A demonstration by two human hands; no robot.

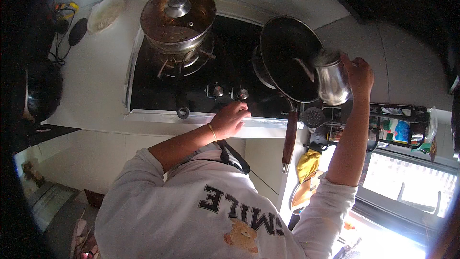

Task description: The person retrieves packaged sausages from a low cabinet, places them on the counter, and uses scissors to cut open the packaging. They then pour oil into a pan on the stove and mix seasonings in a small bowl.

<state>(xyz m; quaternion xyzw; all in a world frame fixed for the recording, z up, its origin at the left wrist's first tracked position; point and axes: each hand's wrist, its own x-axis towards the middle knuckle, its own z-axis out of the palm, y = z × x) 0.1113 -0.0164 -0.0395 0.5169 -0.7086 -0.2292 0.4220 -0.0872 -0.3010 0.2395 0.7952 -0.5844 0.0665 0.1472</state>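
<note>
My right hand (360, 73) grips the handle side of a shiny metal pot with a long thin spout (334, 82). It is raised over the right rim of a dark frying pan (287, 57), its spout pointing into the pan. Whether anything flows from the spout I cannot tell. The pan sits on the right burner, its wooden handle (290, 140) reaching out past the counter's front edge. My left hand (231, 119) is at the front edge of the black gas hob (230, 64), below the two control knobs (240, 94). Its fingers are loosely bent, with nothing visible in them.
A pot with a glass lid (178, 19) stands on the left burner. A black handle with a ring end (183, 112) lies on the hob. A pale dish (106, 14) and black cable (59, 50) are at left; a slotted spatula (312, 117) and rack (399, 126) at right.
</note>
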